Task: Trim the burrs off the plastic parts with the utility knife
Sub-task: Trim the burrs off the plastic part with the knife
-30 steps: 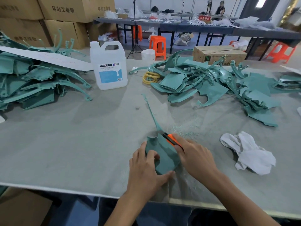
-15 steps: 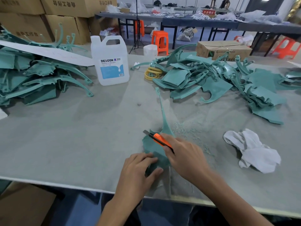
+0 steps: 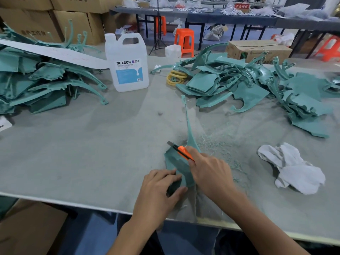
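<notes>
A teal plastic part (image 3: 177, 163) with a long thin arm pointing away from me lies near the table's front edge. My left hand (image 3: 159, 189) grips its near end and pins it to the grey table (image 3: 77, 155). My right hand (image 3: 209, 173) holds an orange and black utility knife (image 3: 182, 151), its blade tip lying over the part's upper left edge. Fine teal shavings (image 3: 219, 146) are scattered just right of the part.
Heaps of teal parts lie at the far left (image 3: 42, 83) and far right (image 3: 257, 85). A white DEXCON jug (image 3: 128, 63) stands at the back centre, yellow rings (image 3: 175, 78) beside it. White cloth gloves (image 3: 292, 168) lie to the right. A cardboard box (image 3: 27, 230) sits below left.
The part has turned, its long arm swinging from the left towards straight ahead. The knife has slid left along the part's edge, and my left hand has shifted its grip to the near end.
</notes>
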A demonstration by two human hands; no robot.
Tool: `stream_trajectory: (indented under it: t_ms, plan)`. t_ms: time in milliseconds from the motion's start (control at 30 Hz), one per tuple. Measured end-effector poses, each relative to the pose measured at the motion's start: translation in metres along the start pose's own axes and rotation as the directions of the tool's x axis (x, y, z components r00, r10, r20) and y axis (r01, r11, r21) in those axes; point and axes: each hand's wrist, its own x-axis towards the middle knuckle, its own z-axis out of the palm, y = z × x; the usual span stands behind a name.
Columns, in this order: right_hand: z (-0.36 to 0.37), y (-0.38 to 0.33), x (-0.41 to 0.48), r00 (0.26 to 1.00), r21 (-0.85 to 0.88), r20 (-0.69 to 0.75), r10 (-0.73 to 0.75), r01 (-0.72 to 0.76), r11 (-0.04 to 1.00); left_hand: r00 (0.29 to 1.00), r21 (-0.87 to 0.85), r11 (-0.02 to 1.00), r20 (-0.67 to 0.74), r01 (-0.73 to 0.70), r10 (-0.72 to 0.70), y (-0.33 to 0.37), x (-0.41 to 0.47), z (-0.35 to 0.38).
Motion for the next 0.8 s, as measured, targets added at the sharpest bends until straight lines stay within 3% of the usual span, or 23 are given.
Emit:
stream_trajectory:
  t_ms: [200, 333, 700, 800]
  plan:
    - [-0.001, -0.001, -0.007, 0.998, 0.055, 0.017, -0.055, 0.054, 0.997, 1.000, 0.006, 1.000, 0.008, 0.000, 0.000, -0.002, -0.001, 0.001]
    - [-0.002, 0.006, 0.003, 1.000, 0.057, -0.015, 0.008, -0.007, 0.998, 1.000, -0.016, 1.000, -0.006, -0.014, 0.014, -0.002, -0.002, 0.000]
    - [0.005, 0.009, 0.009, 0.999, -0.038, -0.033, -0.010, 0.009, 0.999, 1.000, -0.026, 1.000, 0.003, -0.014, 0.014, -0.004, -0.003, 0.001]
    - [0.005, 0.012, 0.007, 1.000, 0.009, -0.011, -0.017, 0.017, 1.000, 1.000, -0.023, 1.000, 0.001, -0.009, 0.010, -0.004, -0.003, 0.002]
